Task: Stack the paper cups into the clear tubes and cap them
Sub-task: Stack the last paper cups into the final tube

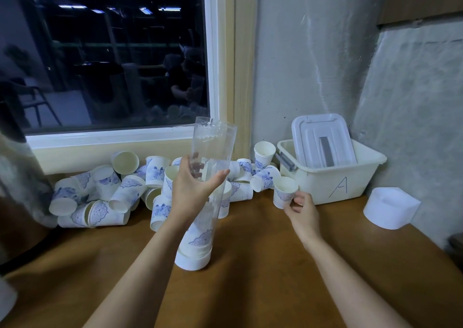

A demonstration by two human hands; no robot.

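The left hand (pixel 193 190) is wrapped round the middle of the clear tube (pixel 213 140). The tube stands a bit tilted on the counter (pixel 250 290), with a white cap (pixel 191 261) on its bottom end and a few stacked cups (pixel 198 237) low inside. The right hand (pixel 300 207) pinches one paper cup (pixel 284 190) just beside the white bin (pixel 350 185). To do this well, I think, hold the tube steady and lift the cup over the open top. Turn it like the ones inside and let it drop straight.
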